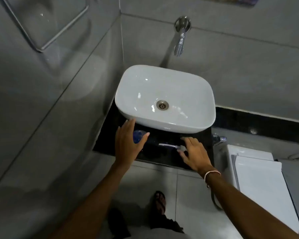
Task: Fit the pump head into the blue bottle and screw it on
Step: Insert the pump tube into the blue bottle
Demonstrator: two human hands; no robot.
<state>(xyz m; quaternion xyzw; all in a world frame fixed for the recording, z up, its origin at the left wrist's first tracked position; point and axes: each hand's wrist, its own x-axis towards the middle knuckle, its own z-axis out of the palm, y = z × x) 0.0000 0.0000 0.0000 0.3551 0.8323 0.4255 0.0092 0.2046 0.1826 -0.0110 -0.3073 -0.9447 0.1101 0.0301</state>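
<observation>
A glossy black stone worktop (162, 157) is seen from above, set into a corner of smooth grey tiled walls. On it stands a white glazed ceramic basin (193, 125), a rounded rectangle in outline, with a dull metal drain (162, 105) at its lowest point. A chromed spout (179, 44) is fixed to the wall above it on a round polished plate.

The blue bottle (138, 136) lies on the worktop just in front of the basin's left near corner; only part of its translucent, deep-blue plastic body is shown, the rest being covered by the left hand (128, 144). That hand is spread open over the bottle, fingers straight and thumb apart; whether the bottle is touched cannot be told, and nothing is gripped.

The pump head (181, 147) lies on its side to the right of the bottle and apart from it, a pale grey plastic piece with a thin whitish dip tube (167, 145) stretched out towards the left. The right hand (193, 154) is held open above the head end, fingers loosely spread, the thumb and forefinger either side of it; no closed grasp is seen. A pale band (211, 174) is worn at the right wrist.

To the right a white, flat-lidded rectangular appliance (259, 187) is partly shown. Below, pale floor tiles (145, 183) and a sandalled foot (160, 202) are visible.
</observation>
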